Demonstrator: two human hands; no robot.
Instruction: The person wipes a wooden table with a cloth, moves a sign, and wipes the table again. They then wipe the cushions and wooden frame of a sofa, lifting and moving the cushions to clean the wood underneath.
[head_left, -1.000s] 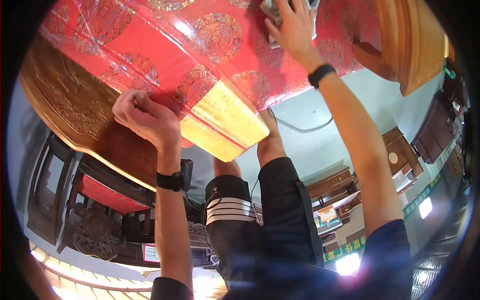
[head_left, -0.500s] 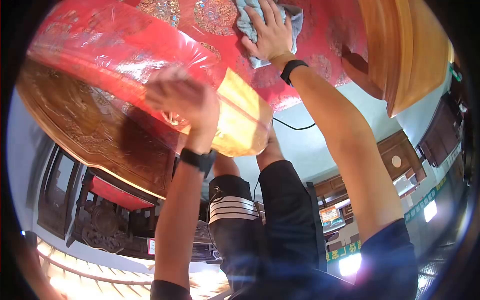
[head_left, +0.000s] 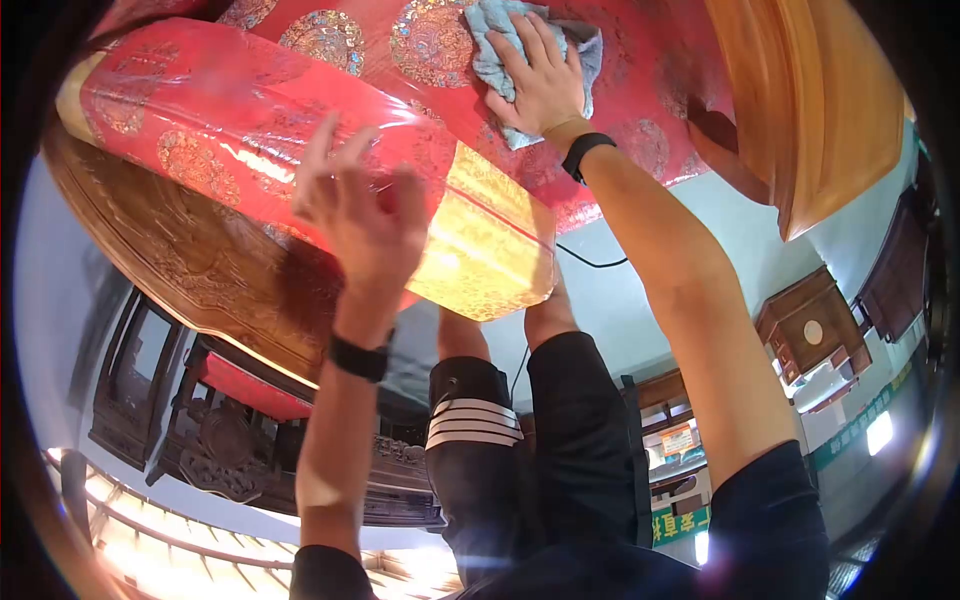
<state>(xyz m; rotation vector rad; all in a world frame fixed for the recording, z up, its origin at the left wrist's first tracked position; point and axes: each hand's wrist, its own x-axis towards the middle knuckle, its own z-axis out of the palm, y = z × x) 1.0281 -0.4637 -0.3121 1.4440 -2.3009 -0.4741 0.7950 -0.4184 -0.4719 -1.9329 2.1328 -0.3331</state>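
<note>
My right hand (head_left: 541, 82) lies flat with fingers outstretched on a light blue-grey cloth (head_left: 490, 60). Under the cloth is a red brocade cover (head_left: 645, 60) with round gold and multicoloured medallions. At the left, my left hand (head_left: 362, 215), a little blurred, has its fingers apart and holds nothing. It overlaps a long red bolster (head_left: 210, 100) with a shiny clear wrap, which has a gold end (head_left: 490, 235) towards my legs. Both wrists wear dark bands.
Carved brown wood (head_left: 190, 260) runs below the bolster on the left. A smooth, curved wooden piece (head_left: 820, 100) rises at the right. A black cord (head_left: 595, 263) lies on the pale floor near my legs. Dark carved furniture (head_left: 235, 445) stands beyond on the left.
My left hand's fingers have spread, and the hand has shifted slightly left. The bolster shows more of its far end. My right hand stays on the cloth in nearly the same place.
</note>
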